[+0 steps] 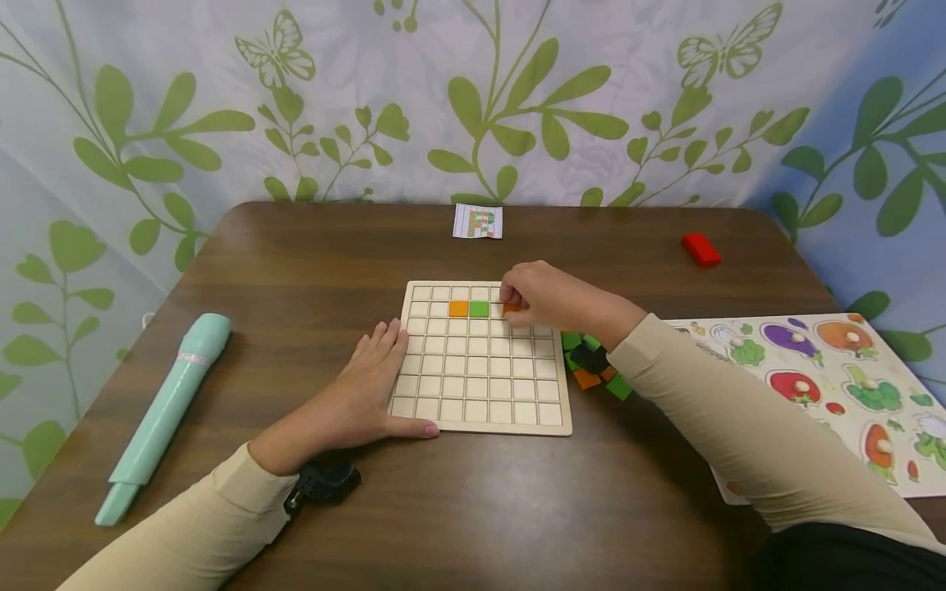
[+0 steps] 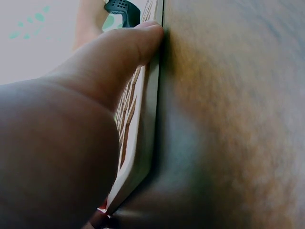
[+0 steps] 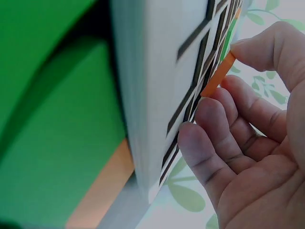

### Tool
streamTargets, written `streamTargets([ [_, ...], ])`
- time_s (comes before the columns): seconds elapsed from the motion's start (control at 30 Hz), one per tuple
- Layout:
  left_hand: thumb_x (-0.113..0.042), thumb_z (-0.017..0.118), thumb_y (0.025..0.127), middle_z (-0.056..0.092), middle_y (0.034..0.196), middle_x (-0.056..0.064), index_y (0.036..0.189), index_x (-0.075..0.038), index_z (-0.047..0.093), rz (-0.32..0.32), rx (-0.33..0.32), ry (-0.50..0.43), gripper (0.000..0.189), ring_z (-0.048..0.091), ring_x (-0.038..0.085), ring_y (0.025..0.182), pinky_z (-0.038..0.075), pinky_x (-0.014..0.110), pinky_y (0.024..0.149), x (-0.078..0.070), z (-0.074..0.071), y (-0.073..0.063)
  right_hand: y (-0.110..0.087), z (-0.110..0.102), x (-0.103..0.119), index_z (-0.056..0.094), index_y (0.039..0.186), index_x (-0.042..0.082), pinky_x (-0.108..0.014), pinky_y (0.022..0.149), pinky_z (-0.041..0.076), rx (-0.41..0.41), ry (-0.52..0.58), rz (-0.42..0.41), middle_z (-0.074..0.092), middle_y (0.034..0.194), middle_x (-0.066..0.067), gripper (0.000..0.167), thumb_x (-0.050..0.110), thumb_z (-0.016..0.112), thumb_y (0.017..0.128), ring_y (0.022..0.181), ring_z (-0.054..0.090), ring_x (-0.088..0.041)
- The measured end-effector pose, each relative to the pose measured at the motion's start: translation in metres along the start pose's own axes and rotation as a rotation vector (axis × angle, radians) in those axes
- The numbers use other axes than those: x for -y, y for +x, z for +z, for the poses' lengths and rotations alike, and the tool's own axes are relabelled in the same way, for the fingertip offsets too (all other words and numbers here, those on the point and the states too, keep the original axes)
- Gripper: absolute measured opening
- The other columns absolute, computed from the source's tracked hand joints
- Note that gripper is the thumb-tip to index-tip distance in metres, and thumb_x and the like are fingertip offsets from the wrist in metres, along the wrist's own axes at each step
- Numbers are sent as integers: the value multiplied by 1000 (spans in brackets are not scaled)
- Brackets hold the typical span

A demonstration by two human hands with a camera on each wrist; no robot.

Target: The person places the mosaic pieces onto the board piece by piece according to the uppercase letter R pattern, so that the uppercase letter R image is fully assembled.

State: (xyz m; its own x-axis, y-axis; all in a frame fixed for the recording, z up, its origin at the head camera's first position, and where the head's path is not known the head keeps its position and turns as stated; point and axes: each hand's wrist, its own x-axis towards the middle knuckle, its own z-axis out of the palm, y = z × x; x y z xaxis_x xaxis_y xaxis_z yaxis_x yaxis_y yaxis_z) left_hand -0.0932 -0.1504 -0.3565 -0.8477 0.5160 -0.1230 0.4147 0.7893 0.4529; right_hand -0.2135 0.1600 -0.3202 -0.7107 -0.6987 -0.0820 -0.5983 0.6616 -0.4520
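A pale wooden grid board (image 1: 476,427) lies on the table. In its second row sit an orange tile (image 1: 459,309) and, beside it, a green tile (image 1: 479,309). My right hand (image 1: 543,300) pinches another orange tile (image 3: 219,74) between thumb and fingers, tilted against the grid just right of the green one. My left hand (image 1: 362,394) rests at the board's left edge, fingers extended and thumb along the near edge. Several loose green and orange tiles (image 1: 619,387) lie off the board's right side, partly hidden by the right wrist's camera.
A small printed pattern card (image 1: 478,222) lies behind the board. A red block (image 1: 700,249) is at the back right. On the right lies a vegetable puzzle board (image 1: 794,361), partly under the right arm. A folded mint-green umbrella-like object (image 1: 166,414) lies at the left.
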Motion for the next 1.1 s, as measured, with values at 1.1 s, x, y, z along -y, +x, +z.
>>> streamTargets([
  [1.1, -75, 80, 77, 1, 171, 28, 163, 11, 9, -3, -1, -6, 140, -3, 41, 157, 3, 55, 124, -2, 0, -1, 5, -3, 7, 75, 112, 0, -34, 86, 56, -65, 46, 14, 71, 107, -7, 28, 12, 87, 90, 95, 67, -20],
])
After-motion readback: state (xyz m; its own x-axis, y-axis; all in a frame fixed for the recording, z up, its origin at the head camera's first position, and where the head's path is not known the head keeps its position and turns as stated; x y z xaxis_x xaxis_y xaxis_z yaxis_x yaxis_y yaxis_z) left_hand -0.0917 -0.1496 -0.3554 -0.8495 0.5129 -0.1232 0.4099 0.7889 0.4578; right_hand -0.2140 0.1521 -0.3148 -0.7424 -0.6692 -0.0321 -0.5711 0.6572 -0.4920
